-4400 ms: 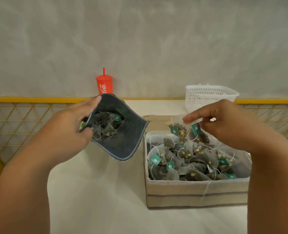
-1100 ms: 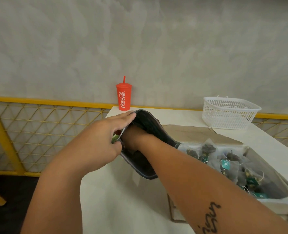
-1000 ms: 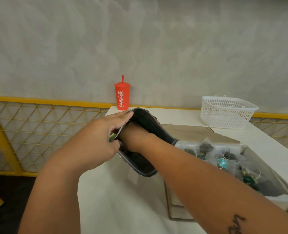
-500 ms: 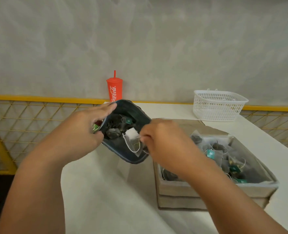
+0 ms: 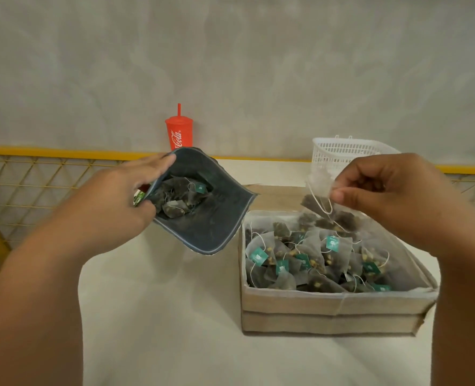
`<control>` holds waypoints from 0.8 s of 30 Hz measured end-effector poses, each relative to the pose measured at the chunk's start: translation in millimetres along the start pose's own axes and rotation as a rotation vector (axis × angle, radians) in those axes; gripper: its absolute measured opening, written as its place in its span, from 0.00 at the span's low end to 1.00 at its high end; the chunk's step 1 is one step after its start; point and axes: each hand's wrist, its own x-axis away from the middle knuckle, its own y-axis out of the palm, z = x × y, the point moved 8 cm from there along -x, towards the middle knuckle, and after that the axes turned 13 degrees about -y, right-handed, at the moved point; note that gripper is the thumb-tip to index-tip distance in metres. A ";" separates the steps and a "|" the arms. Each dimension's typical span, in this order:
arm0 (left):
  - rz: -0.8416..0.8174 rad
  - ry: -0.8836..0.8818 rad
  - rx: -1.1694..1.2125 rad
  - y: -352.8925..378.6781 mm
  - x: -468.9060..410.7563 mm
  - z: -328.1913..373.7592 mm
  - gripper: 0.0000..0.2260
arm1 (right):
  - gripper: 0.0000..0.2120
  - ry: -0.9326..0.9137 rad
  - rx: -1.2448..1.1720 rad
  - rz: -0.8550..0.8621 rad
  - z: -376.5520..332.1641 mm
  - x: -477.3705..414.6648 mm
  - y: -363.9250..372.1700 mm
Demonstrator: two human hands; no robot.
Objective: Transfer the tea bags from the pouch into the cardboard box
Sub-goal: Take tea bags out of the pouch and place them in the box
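My left hand (image 5: pixel 110 201) grips the rim of the dark open pouch (image 5: pixel 211 218), held tilted above the table; several tea bags (image 5: pixel 179 196) lie inside it. My right hand (image 5: pixel 392 193) pinches a mesh tea bag (image 5: pixel 318 190) above the far side of the cardboard box (image 5: pixel 328 307). The box sits on the table at the right, lined with clear plastic and filled with several tea bags (image 5: pixel 308 257) with green tags.
A red cup with a straw (image 5: pixel 178 133) stands at the table's back edge by the wall. A white plastic basket (image 5: pixel 342 154) sits behind the box. A yellow mesh railing (image 5: pixel 35 179) runs along the left. The white table (image 5: pixel 161 316) extends toward me.
My right hand came out of the pouch with a tea bag and moved right, over the box. The left hand still holds the pouch open.
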 end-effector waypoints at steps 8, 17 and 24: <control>0.024 0.024 -0.046 0.4 0.4 0.5 0.32 | 0.08 0.138 0.117 -0.243 38.2 17.6 -3.2; 0.032 0.060 -0.031 3.6 -2.1 -1.2 0.34 | 0.11 0.318 0.395 -0.768 68.8 38.0 52.3; 0.051 0.064 0.035 2.3 -3.3 -5.4 0.33 | 0.11 0.346 0.348 -0.684 74.8 40.5 32.1</control>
